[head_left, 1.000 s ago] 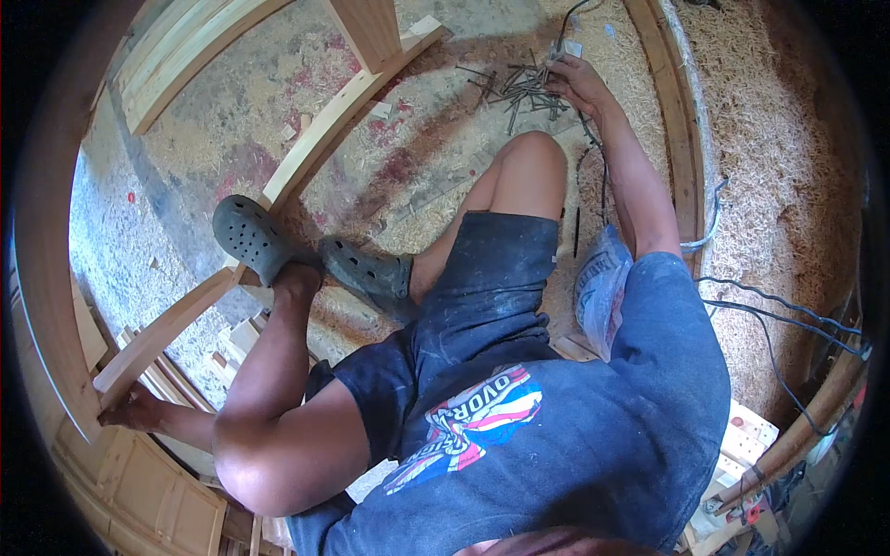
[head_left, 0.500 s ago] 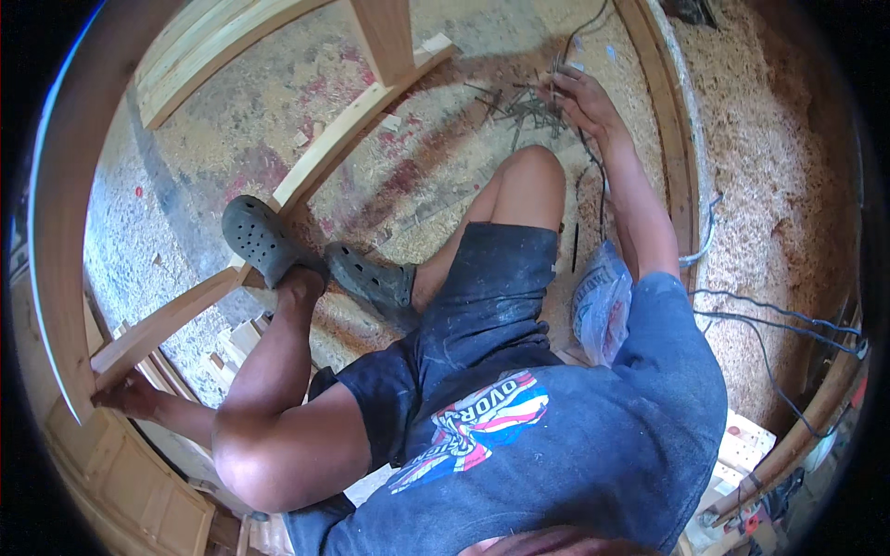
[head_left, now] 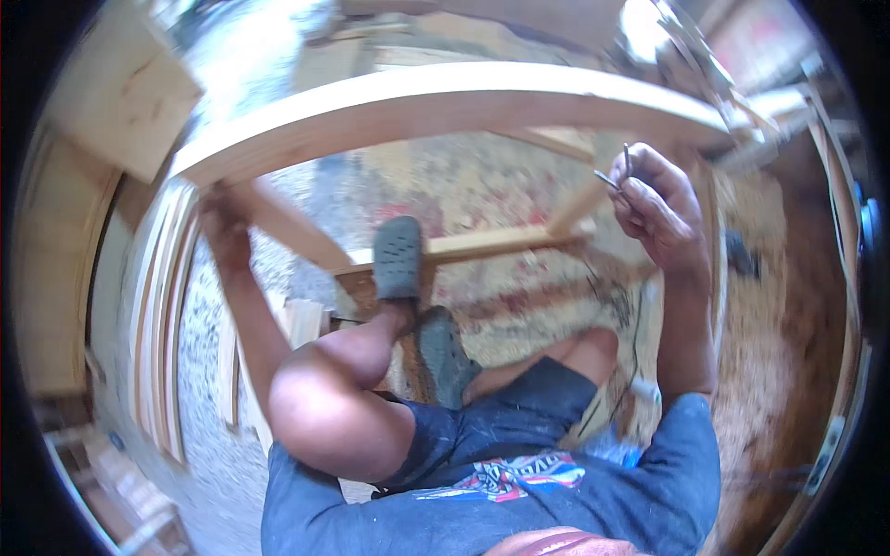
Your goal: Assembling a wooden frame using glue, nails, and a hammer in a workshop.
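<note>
Two nails (head_left: 607, 181) pinched in the fingers of the right hand (head_left: 658, 208), near the right end of a wooden frame (head_left: 445, 111), left hand (head_left: 225, 222) at its left corner, grip too blurred to tell, two grey clogs (head_left: 399, 259), one blue shirt (head_left: 612, 505) with printed lettering.

I view the left forearm (head_left: 255, 320) extended forward; the left hand (head_left: 225, 227) is blurred at its far end, and I cannot confirm its grip. The right forearm (head_left: 688, 324) extends forward; the right hand (head_left: 660, 206) is curled, pinching between thumb and fingers.
</note>
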The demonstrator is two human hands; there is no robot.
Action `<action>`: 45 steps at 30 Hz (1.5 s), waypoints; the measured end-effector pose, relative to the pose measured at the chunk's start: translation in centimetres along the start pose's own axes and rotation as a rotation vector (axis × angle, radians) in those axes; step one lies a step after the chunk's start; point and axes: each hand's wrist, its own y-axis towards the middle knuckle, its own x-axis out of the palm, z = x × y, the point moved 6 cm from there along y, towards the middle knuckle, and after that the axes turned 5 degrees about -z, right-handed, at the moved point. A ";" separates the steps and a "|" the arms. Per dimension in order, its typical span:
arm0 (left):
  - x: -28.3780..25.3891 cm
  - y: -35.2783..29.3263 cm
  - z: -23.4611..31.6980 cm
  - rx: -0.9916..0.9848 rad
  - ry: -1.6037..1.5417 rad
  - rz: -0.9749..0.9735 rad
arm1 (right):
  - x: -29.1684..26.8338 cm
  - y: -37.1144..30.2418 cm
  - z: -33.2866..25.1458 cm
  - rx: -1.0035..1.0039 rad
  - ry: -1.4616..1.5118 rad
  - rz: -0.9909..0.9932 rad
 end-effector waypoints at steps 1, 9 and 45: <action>-1.3 1.0 0.4 -0.183 -0.075 0.046 | 2.8 2.2 -1.2 -0.046 -0.178 -0.008; 7.6 2.6 5.2 -0.280 -0.353 0.209 | 24.7 16.5 -9.1 -0.528 -1.173 -0.362; 7.3 2.5 5.4 -0.281 -0.365 0.147 | 35.1 26.0 -1.1 -0.509 -1.451 -0.639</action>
